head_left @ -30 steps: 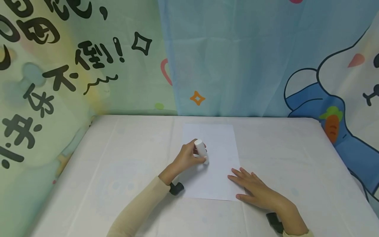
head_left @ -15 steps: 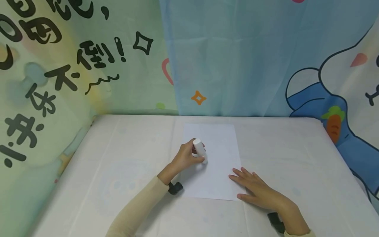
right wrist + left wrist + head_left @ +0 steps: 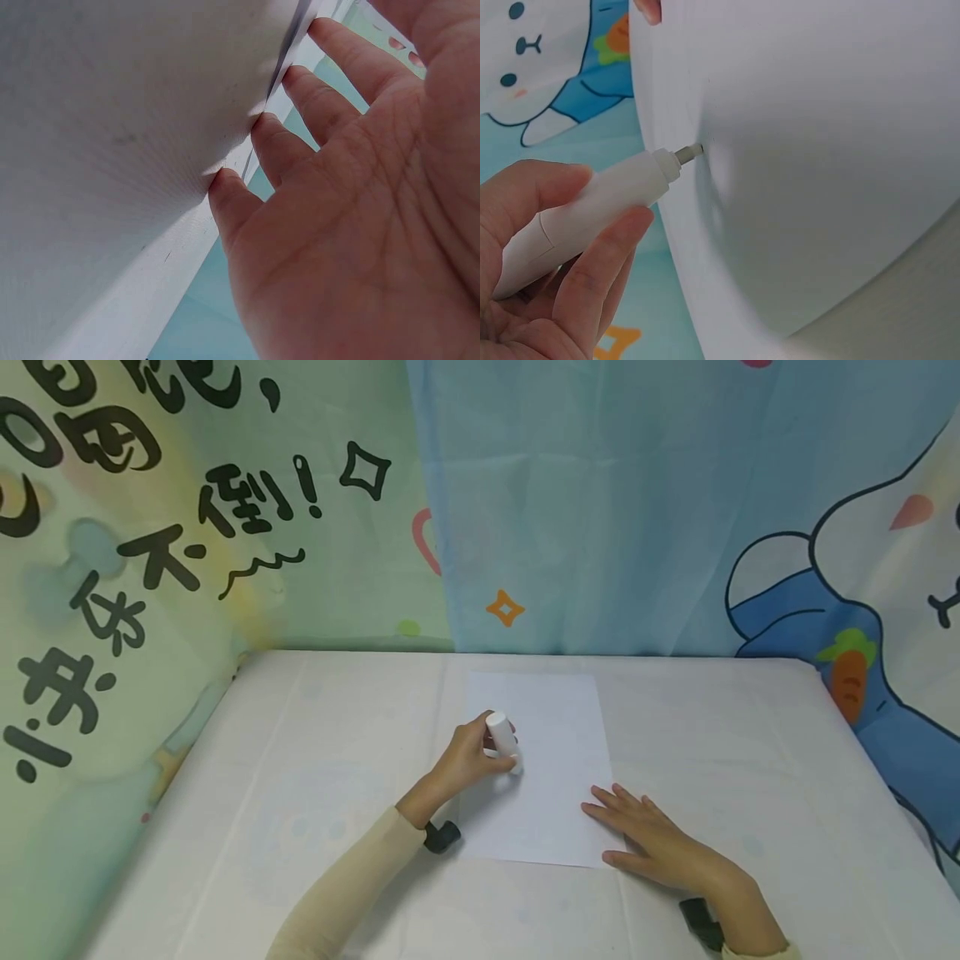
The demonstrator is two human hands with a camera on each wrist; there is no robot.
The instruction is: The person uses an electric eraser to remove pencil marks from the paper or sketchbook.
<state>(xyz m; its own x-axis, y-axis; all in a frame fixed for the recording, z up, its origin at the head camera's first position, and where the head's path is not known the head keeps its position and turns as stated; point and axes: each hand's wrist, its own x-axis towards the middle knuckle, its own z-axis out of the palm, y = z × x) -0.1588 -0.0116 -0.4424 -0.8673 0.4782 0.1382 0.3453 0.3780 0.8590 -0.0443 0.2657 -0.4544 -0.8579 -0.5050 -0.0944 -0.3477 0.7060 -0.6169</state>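
In the head view a blank-looking white sheet of paper (image 3: 558, 735) lies on the white-covered table. Over its left half, my left hand (image 3: 467, 758) grips a thick white pen-like tool (image 3: 501, 733), tilted with its lower end toward the paper. The left wrist view shows thumb and fingers around its smooth white body (image 3: 604, 202) and a slim grey tip (image 3: 690, 153) at the sheet; whether the tip touches, I cannot tell. My right hand (image 3: 652, 839) lies with spread fingers at the sheet's lower right edge; its fingertips (image 3: 225, 180) touch the surface in the right wrist view.
The white table cover (image 3: 322, 735) extends around the paper. Behind the table hangs a printed cloth (image 3: 600, 510) with lettering and a cartoon rabbit. Dark wrist-worn devices sit at both wrists, the left one (image 3: 442, 837) close to the sheet's left edge.
The whole head view shifts slightly to the right. The tool and left hand drift a little left relative to the sheet; the right hand keeps its place at the paper's edge.
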